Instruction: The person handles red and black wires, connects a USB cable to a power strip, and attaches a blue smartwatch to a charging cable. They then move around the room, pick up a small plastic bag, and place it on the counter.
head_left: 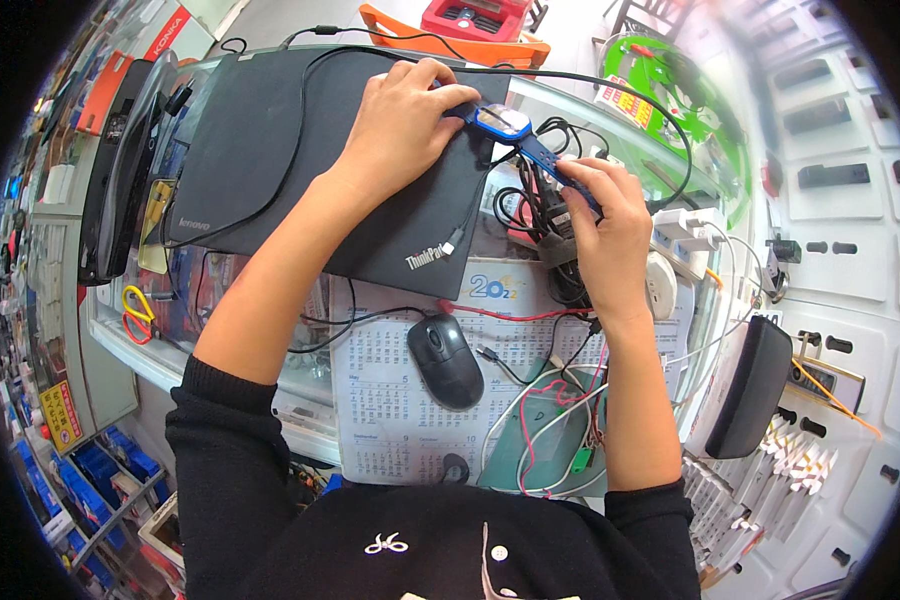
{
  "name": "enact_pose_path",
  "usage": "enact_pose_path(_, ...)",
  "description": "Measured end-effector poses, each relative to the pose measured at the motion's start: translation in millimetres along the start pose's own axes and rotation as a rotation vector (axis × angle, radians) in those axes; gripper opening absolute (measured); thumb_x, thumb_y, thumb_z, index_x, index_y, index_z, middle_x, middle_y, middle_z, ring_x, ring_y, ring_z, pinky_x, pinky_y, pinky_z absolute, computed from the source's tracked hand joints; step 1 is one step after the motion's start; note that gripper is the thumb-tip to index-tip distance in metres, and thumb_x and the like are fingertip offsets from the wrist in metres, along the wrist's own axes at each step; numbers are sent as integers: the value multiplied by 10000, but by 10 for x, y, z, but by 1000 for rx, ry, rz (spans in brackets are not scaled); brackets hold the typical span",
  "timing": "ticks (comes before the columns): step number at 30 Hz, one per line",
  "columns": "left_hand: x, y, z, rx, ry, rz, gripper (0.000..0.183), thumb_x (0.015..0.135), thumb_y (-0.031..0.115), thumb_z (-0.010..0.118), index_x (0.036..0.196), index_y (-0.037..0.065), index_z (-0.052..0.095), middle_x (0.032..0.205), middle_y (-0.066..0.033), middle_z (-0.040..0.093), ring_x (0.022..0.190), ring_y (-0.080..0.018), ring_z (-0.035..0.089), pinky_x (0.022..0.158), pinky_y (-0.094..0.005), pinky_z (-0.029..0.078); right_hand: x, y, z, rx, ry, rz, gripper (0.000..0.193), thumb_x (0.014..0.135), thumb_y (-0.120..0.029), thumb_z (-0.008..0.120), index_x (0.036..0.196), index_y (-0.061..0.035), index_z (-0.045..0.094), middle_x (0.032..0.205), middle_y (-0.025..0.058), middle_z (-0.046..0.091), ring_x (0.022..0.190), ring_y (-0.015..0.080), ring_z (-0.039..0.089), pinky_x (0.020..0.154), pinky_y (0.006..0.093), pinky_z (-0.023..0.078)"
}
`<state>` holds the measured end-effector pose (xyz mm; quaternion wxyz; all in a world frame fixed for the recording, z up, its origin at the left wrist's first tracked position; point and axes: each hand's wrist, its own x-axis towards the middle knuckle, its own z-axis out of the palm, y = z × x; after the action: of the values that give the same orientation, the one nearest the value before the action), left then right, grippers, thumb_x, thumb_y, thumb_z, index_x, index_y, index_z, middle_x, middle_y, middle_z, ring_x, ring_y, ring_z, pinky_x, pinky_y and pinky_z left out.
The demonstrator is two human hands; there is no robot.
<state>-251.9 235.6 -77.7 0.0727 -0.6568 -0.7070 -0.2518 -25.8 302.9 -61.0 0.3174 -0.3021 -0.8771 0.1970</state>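
Observation:
A smartwatch (503,122) with a blue case and blue strap is stretched between my two hands, above the right edge of a closed black laptop (260,150). My left hand (402,125) pinches one strap end between thumb and fingers, over the laptop lid. The other strap end, perforated with holes, is gripped by my right hand (607,215), above a bundle of black cables (545,210). The watch face tilts upward. A thin cable with a white plug (452,242) lies across the laptop near its lower right corner.
A black mouse (445,362) rests on a calendar sheet (385,420) on the glass counter. Loose white and pink wires (540,430) tangle at right, beside white chargers (685,230) and a black box (750,388). Yellow-red scissors (138,314) lie left; a monitor (125,170) stands behind them.

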Motion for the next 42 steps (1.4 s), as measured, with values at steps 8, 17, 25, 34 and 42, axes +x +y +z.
enact_pose_path(8, -92, -6, -218, 6, -45, 129, 257, 733, 184, 702, 972, 122, 629, 1038, -39, 551, 1040, -241, 499, 929, -387, 350, -27, 15, -253, -35, 26, 4, 227, 767, -15, 645, 993, -36, 657, 1061, 104, 627, 986, 247, 586, 858, 319, 446)
enact_pose_path(17, -583, 184, -628, -226, -35, 17, 306, 755, 84, 661, 1058, 72, 625, 1094, -92, 571, 1026, -282, 537, 889, -370, 408, -992, -162, -1070, -74, 114, 237, 219, 766, 0, 635, 984, -14, 653, 989, 123, 638, 930, 255, 603, 841, 333, 450)
enact_pose_path(25, -1619, 1226, -656, -463, -249, -151, 213, 707, 44, 699, 915, 35, 655, 904, -88, 608, 858, -254, 577, 776, -355, 445, -2369, -640, -1122, 126, -4, 666, 204, 780, -13, 642, 983, -22, 655, 992, 107, 611, 840, 208, 607, 684, 290, 494)
enact_pose_path(34, -1839, 2173, -153, -245, -360, 78, 349, 706, 202, 719, 1006, 67, 605, 923, -69, 571, 824, -251, 540, 725, -356, 409, -2646, -718, -733, -131, -118, 637, 292, 743, -251, 710, 938, -56, 616, 905, 48, 592, 724, 212, 597, 622, 323, 472)
enact_pose_path(42, -1583, 2111, 157, -261, -205, 85, 320, 667, 159, 732, 922, 60, 567, 879, -75, 550, 835, -270, 542, 706, -369, 433, -2694, -789, -562, -111, -102, 676, 181, 722, -170, 696, 793, -54, 576, 782, 63, 581, 723, 251, 609, 604, 359, 470)
